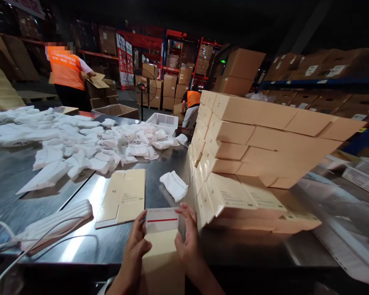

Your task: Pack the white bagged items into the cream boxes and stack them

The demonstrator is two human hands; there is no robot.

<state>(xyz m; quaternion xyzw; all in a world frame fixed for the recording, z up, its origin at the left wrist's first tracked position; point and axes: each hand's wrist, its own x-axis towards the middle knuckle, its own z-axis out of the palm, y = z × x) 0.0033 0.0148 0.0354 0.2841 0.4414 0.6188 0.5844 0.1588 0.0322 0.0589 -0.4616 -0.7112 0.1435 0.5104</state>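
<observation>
I have both hands on a small tan carton [162,246] at the near edge of the steel worktop [117,241] — left hand [137,242] and right hand [187,239] clasp its sides, fingers curled, steadying it while its red-striped flap [161,220] stands open. Flat blanks [123,197] lie just beyond, a wall of finished cartons [252,159] to my right — both within easy reach.

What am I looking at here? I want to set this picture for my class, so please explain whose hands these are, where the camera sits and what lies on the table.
One picture, from a camera worn on a person's head, looking down at their bare hands. The left hand and right hand grip a small beige box with an open flap. On the metal table lie a flat unfolded carton, folded white cloths and a stack of finished boxes. Two people in orange vests work behind.
</observation>
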